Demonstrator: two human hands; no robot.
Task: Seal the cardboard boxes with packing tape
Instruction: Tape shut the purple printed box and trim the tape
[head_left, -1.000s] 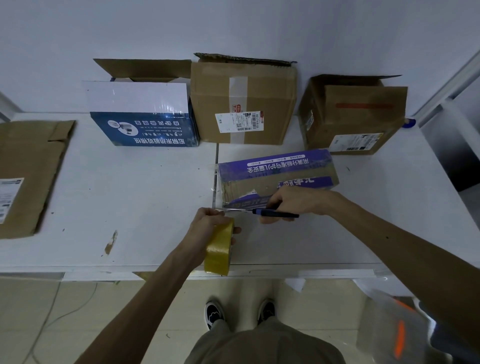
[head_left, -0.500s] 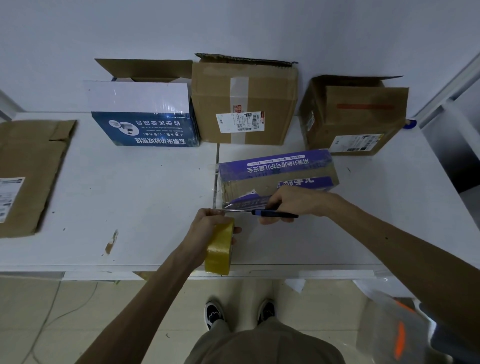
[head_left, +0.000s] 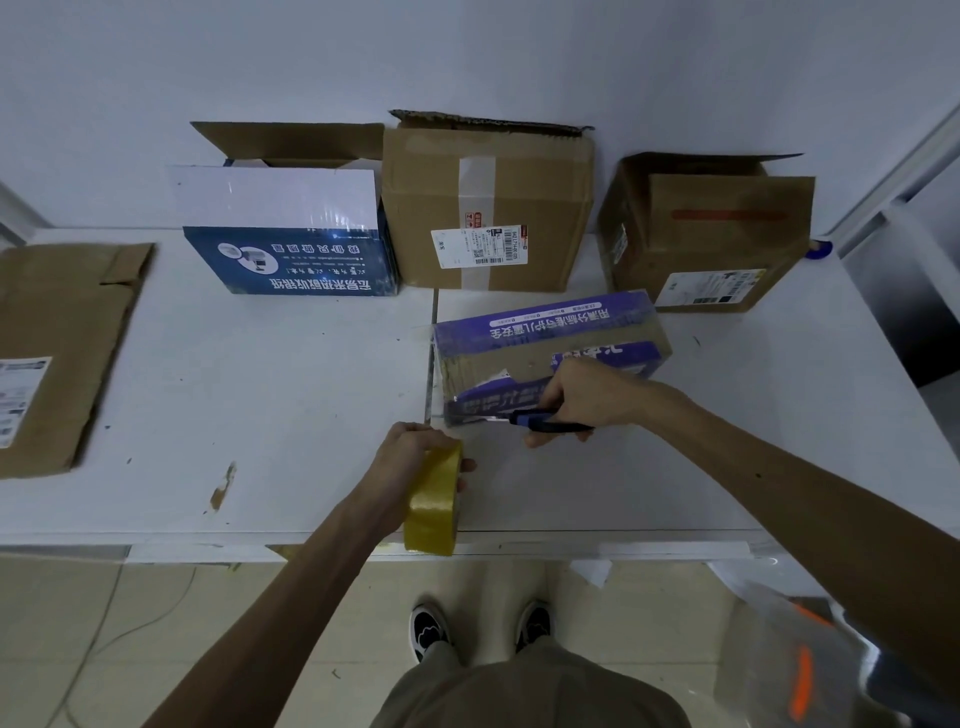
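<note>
Two hands at work over white table (head_left: 260, 415). Left hand (head_left: 410, 462) grips yellow tape roll (head_left: 434, 506) at near table edge, fingers curled round it. Right hand (head_left: 587, 400) closed round blue cutter (head_left: 545, 422), blade at near-left corner of purple box (head_left: 545, 348). Purple box lies mid-table. Three boxes line wall: blue box (head_left: 291, 244), brown box (head_left: 488, 208), open box (head_left: 711, 234). Flat cardboard (head_left: 57, 353) far left.

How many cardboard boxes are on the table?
5: blue-and-white box back left, taped brown box back centre, open brown box back right, purple box by the right hand, flattened box far left.
</note>
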